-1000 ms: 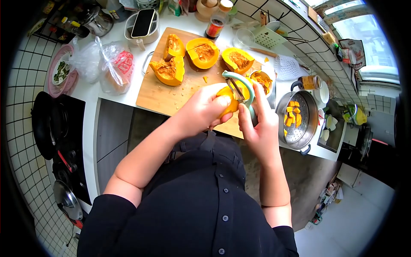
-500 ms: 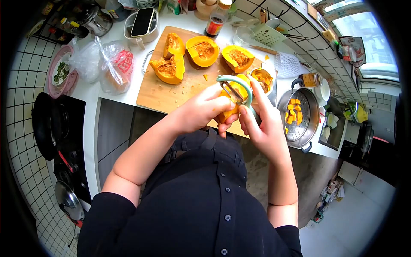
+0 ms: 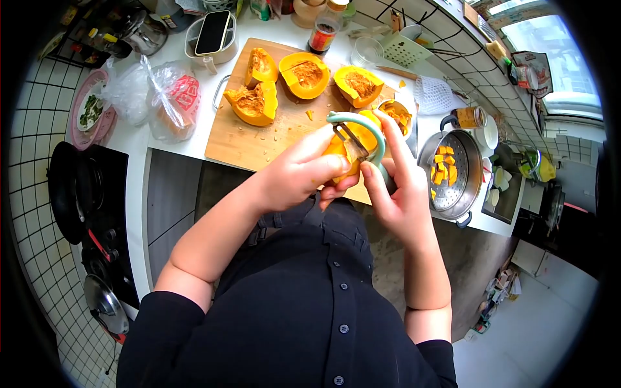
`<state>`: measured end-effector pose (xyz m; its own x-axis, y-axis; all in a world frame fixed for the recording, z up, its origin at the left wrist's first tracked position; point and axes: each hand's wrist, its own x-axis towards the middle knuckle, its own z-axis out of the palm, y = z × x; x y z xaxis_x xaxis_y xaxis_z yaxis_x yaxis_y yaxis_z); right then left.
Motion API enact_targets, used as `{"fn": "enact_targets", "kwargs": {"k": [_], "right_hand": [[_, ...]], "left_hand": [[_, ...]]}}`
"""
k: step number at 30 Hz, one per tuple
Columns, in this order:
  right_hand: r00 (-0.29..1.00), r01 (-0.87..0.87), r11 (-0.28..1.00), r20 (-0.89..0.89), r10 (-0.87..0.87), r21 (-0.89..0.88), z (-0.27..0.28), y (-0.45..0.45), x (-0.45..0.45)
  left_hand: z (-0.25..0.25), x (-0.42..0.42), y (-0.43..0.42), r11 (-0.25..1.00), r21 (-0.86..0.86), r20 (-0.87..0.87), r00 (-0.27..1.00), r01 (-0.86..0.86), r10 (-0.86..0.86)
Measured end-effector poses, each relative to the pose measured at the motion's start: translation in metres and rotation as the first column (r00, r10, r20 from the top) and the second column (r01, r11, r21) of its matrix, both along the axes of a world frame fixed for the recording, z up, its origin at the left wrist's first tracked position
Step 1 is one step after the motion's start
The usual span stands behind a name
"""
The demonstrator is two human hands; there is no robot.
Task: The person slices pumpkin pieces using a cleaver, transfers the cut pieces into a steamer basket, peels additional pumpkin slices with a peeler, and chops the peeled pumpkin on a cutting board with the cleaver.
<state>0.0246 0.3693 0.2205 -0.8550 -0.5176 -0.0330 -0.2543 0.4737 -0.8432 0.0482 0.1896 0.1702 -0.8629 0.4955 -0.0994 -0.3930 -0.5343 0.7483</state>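
My left hand [image 3: 299, 173] is closed around a pumpkin piece [image 3: 364, 137] over the front edge of the wooden cutting board [image 3: 226, 143]. In my right hand [image 3: 402, 194] is a peeler [image 3: 380, 143] with a pale green curved frame. Its metal blade lies against the pumpkin piece, whose underside is hidden by my fingers. Larger pumpkin wedges [image 3: 304, 75] with stringy orange insides rest at the back of the board. Beside my right fingertips, orange peelings [image 3: 401, 116] fill a small bowl.
A steel steamer pot [image 3: 462, 191] with pumpkin cubes [image 3: 445, 169] stands at the right. Behind the board are a sauce bottle [image 3: 323, 35] and a phone [image 3: 212, 32] on a container. Plastic bags [image 3: 174, 107] sit left, near the black stove [image 3: 113, 194].
My left hand has shifted slightly down and left along the pumpkin piece. My right hand keeps its hold on the peeler, whose blade has tilted a little.
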Motion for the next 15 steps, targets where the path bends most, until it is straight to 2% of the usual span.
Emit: {"fn": "enact_targets", "kwargs": {"k": [1, 3, 6, 9, 12, 15], "right_hand": [[0.998, -0.026, 0.996, -0.048, 0.03, 0.087, 0.002, 0.003, -0.002], [0.992, -0.029, 0.995, -0.119, 0.04, 0.092, -0.001, 0.004, -0.004], [0.991, -0.004, 0.997, -0.131, 0.014, 0.077, -0.002, 0.002, -0.004], [0.996, 0.018, 0.999, -0.091, -0.014, 0.038, -0.003, 0.002, -0.002], [0.996, 0.004, 1.0, -0.094, -0.002, 0.023, -0.006, 0.005, -0.002], [0.992, -0.04, 0.997, -0.116, 0.048, 0.07, -0.001, 0.01, -0.004]], "left_hand": [[0.0, -0.001, -0.004, 0.998, 0.043, 0.016, 0.999, 0.042, -0.043], [0.002, -0.002, -0.007, 0.993, 0.087, 0.048, 0.995, 0.085, -0.089], [0.004, 0.001, -0.001, 1.0, 0.016, 0.058, 0.998, -0.007, 0.007], [0.004, 0.006, 0.008, 0.992, -0.072, -0.016, 0.994, -0.108, 0.108], [0.003, 0.006, 0.003, 0.998, -0.048, -0.007, 0.999, -0.037, 0.036], [0.009, 0.002, -0.009, 0.991, 0.081, 0.071, 0.992, 0.103, -0.109]]}}
